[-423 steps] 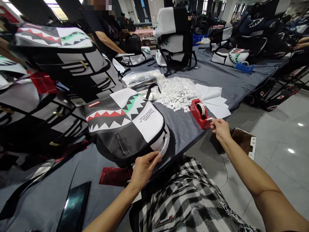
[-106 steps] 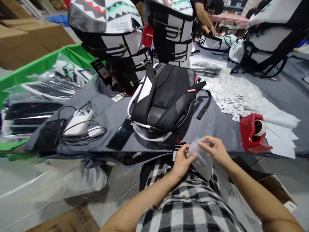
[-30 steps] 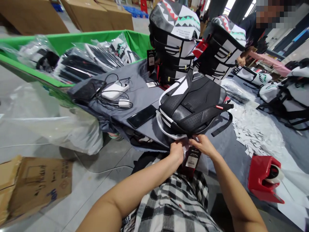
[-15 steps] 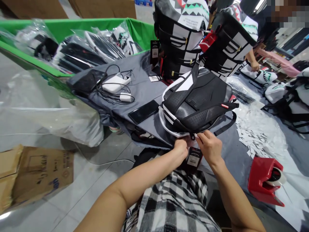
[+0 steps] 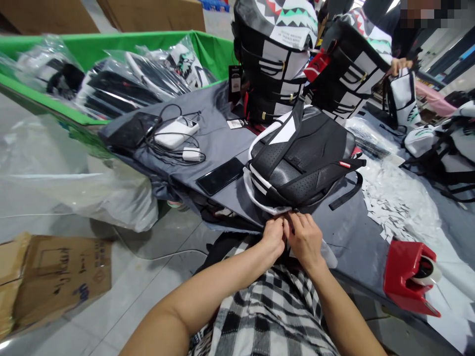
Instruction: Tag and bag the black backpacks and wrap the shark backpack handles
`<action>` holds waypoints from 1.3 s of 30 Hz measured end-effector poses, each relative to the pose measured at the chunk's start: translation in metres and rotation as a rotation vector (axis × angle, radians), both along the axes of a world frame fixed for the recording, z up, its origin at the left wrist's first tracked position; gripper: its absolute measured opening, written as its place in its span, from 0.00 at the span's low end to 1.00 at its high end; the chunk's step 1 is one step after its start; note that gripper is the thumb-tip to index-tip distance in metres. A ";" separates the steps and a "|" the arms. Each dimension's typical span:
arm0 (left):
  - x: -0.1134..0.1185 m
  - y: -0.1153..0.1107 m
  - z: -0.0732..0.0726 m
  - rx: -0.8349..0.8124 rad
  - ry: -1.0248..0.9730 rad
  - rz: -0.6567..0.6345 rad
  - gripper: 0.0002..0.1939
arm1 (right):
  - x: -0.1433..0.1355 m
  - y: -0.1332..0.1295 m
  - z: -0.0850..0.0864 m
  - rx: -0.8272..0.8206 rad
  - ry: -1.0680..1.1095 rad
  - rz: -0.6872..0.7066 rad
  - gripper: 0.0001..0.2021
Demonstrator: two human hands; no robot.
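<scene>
A black and white backpack [image 5: 315,148] lies on the grey-covered table, its straps and padded back facing up. Just off its near edge, my left hand [image 5: 274,236] and my right hand [image 5: 305,238] meet with fingertips pinched together. What the fingers grip is covered by them. Some thin translucent plastic [image 5: 328,254] shows beside my right wrist. Left of the backpack lies a black phone [image 5: 219,176].
Two checkered backpacks [image 5: 274,59] stand behind. A green-rimmed bin [image 5: 208,52] holds bagged backpacks. A white power bank [image 5: 176,132] with cables lies at left, a red tape dispenser [image 5: 403,277] at right near white paper slips [image 5: 386,212]. Another person's hand [image 5: 401,65] holds a bag.
My right hand has moved left and slightly down to meet my left hand. The black hang tag between them is now hidden. The other person's bag is raised upright.
</scene>
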State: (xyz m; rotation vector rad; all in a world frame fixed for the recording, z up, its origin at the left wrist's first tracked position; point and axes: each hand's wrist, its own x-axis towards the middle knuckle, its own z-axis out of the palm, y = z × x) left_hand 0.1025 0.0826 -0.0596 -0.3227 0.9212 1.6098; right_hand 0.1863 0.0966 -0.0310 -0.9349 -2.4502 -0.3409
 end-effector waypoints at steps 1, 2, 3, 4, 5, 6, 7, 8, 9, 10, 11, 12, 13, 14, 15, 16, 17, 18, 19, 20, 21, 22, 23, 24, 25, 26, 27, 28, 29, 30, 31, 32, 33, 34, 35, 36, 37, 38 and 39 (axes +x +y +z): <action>0.000 -0.002 0.000 0.020 0.006 -0.006 0.08 | 0.001 -0.002 0.000 -0.011 -0.007 -0.005 0.07; 0.000 -0.003 -0.001 0.046 0.013 -0.015 0.09 | 0.001 -0.004 -0.001 -0.020 -0.007 -0.011 0.07; 0.000 -0.005 -0.001 0.076 0.021 -0.025 0.11 | 0.002 -0.004 -0.003 -0.027 0.002 -0.015 0.08; 0.000 -0.006 -0.001 0.106 0.031 -0.034 0.12 | 0.002 -0.004 -0.004 -0.032 0.022 -0.017 0.08; 0.000 -0.006 0.000 0.130 0.042 -0.040 0.13 | 0.002 -0.004 -0.006 -0.034 0.046 -0.019 0.09; 0.000 -0.006 0.000 0.143 0.055 -0.039 0.13 | 0.003 -0.003 -0.008 -0.035 0.070 -0.023 0.10; 0.000 -0.005 0.000 0.146 0.069 -0.034 0.14 | 0.003 -0.002 -0.009 -0.035 0.094 -0.028 0.10; 0.000 -0.005 0.001 0.144 0.083 -0.028 0.13 | 0.003 -0.001 -0.010 -0.038 0.118 -0.032 0.11; 0.000 -0.004 0.001 0.141 0.094 -0.024 0.13 | 0.003 0.000 -0.010 -0.048 0.145 -0.030 0.11; 0.000 -0.003 0.001 0.141 0.103 -0.026 0.13 | 0.004 0.000 -0.010 -0.073 0.181 -0.018 0.11; -0.001 -0.003 0.000 0.145 0.107 -0.032 0.12 | 0.005 -0.001 -0.009 -0.109 0.227 0.004 0.11; -0.001 -0.002 0.000 0.149 0.106 -0.039 0.12 | 0.007 -0.001 -0.008 -0.149 0.285 0.032 0.10; -0.001 -0.002 -0.001 0.152 0.104 -0.042 0.12 | 0.008 -0.002 -0.006 -0.182 0.346 0.059 0.09; -0.001 -0.001 -0.001 0.155 0.101 -0.040 0.12 | 0.010 -0.003 -0.005 -0.200 0.407 0.077 0.08; 0.000 -0.001 -0.001 0.159 0.101 -0.032 0.12 | 0.012 -0.003 -0.005 -0.198 0.463 0.077 0.08; 0.000 0.000 -0.002 0.162 0.102 -0.019 0.13 | 0.013 -0.003 -0.005 -0.176 0.506 0.057 0.08; 0.001 0.000 -0.002 0.164 0.104 -0.002 0.13 | 0.013 -0.002 -0.006 -0.144 0.530 0.020 0.08; 0.002 0.001 -0.002 0.167 0.108 0.012 0.14 | 0.013 -0.001 -0.008 -0.112 0.533 -0.024 0.08; 0.003 0.002 -0.002 0.170 0.113 0.022 0.14 | 0.012 0.001 -0.011 -0.085 0.518 -0.066 0.07; 0.004 0.003 -0.001 0.167 0.120 0.028 0.14 | 0.011 0.003 -0.014 -0.064 0.489 -0.099 0.07; 0.004 0.003 -0.001 0.160 0.128 0.032 0.13 | 0.009 0.005 -0.016 -0.051 0.454 -0.119 0.06; 0.005 0.004 0.000 0.150 0.140 0.034 0.13 | 0.007 0.007 -0.018 -0.043 0.419 -0.134 0.05; 0.005 0.004 0.000 0.138 0.156 0.036 0.12 | 0.005 0.009 -0.020 -0.034 0.386 -0.150 0.04; 0.004 0.003 0.000 0.124 0.175 0.038 0.12 | 0.002 0.010 -0.020 -0.025 0.353 -0.174 0.05; 0.003 0.002 0.000 0.107 0.195 0.036 0.13 | 0.000 0.011 -0.020 -0.015 0.318 -0.206 0.05; 0.002 0.001 0.000 0.093 0.213 0.032 0.13 | -0.002 0.012 -0.019 -0.006 0.280 -0.242 0.06; 0.001 -0.001 0.000 0.085 0.232 0.023 0.14 | -0.004 0.012 -0.018 0.002 0.245 -0.274 0.07; 0.000 -0.003 0.000 0.081 0.253 0.010 0.15 | -0.006 0.012 -0.017 0.015 0.214 -0.300 0.07; -0.002 -0.005 0.000 0.076 0.277 -0.005 0.16 | -0.007 0.012 -0.016 0.029 0.187 -0.320 0.08; -0.003 -0.008 -0.001 0.071 0.306 -0.021 0.17 | -0.008 0.012 -0.015 0.041 0.162 -0.332 0.09; -0.004 -0.009 -0.001 0.067 0.338 -0.035 0.17 | -0.009 0.011 -0.014 0.049 0.136 -0.335 0.09; -0.005 -0.011 -0.001 0.061 0.370 -0.045 0.17 | -0.009 0.011 -0.014 0.051 0.107 -0.328 0.10; -0.005 -0.011 -0.001 0.055 0.398 -0.053 0.17 | -0.008 0.011 -0.013 0.047 0.075 -0.311 0.10; -0.006 -0.011 0.000 0.050 0.421 -0.058 0.16 | -0.007 0.010 -0.013 0.039 0.043 -0.288 0.09; -0.005 -0.011 0.001 0.048 0.441 -0.062 0.15 | -0.006 0.010 -0.012 0.033 0.012 -0.262 0.10; -0.005 -0.011 0.001 0.048 0.462 -0.064 0.13 | -0.005 0.010 -0.011 0.035 -0.015 -0.237 0.10; -0.005 -0.010 0.002 0.043 0.482 -0.065 0.12 | -0.004 0.011 -0.010 0.043 -0.040 -0.214 0.11; -0.004 -0.009 0.003 0.035 0.501 -0.064 0.11 | -0.003 0.011 -0.009 0.055 -0.064 -0.189 0.11; -0.004 -0.008 0.004 0.028 0.515 -0.061 0.10 | -0.002 0.011 -0.007 0.068 -0.087 -0.159 0.11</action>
